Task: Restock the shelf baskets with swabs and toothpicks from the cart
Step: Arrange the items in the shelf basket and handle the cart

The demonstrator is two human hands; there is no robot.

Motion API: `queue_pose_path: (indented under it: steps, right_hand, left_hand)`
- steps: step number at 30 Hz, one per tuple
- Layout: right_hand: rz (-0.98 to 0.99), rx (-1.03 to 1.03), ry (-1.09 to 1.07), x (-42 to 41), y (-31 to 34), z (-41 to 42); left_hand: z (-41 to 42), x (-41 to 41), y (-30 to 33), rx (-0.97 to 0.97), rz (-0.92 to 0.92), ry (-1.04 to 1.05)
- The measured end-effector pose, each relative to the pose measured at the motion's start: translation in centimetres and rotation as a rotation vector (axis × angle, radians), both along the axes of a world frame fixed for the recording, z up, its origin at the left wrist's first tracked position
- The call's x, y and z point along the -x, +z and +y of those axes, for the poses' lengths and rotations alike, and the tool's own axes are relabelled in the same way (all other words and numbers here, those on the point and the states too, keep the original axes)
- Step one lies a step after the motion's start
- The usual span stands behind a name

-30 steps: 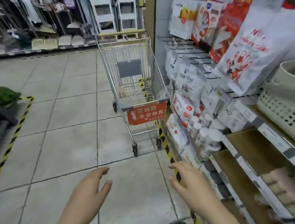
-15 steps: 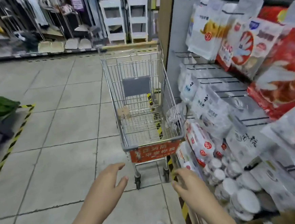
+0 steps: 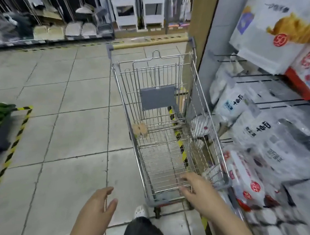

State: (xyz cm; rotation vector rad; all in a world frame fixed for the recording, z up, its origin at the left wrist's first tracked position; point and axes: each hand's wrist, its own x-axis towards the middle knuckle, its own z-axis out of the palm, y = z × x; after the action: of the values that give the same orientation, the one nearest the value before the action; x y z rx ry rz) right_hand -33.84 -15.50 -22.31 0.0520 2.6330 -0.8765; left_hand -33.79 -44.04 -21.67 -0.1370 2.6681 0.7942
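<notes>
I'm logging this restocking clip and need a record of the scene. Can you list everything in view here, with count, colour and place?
Shopping cart: one, silver wire with a wooden handle bar and grey flap, centre aisle beside the shelving.
Small packs: apparently two, tan, on the cart floor at its far left; contents too blurred to tell.
Bagged goods: many, mostly white and clear, some red, hanging on the right shelving.
Hazard tape: yellow and black, on the floor at left and under the cart.
Storage racks: two, white, far end of the aisle.
Floor tiles: grey, throughout.
Shoe: one, white, bottom centre.
Left hand: open, empty, over the floor.
Right hand: open, at the cart's near end.
</notes>
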Motion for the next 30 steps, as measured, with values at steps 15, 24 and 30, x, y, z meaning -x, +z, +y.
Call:
queue_pose_path:
  steps: [15,24,30]
  right_hand:
    - [-0.343,-0.003,-0.113,18.7,-10.3,1.6]
    - [-0.467,0.077,-0.004,32.2,-23.0,1.6]
    - [-0.471,-0.006,0.164,37.9,-30.9,1.5]
  left_hand:
    - [7.9,25.2,-5.7,-0.046,0.021,-0.339]
    - [14.6,33.3,-19.7,-0.076,-0.205,0.065]
    - [16.1,35.9,-27.9,-0.214,-0.367,0.495]
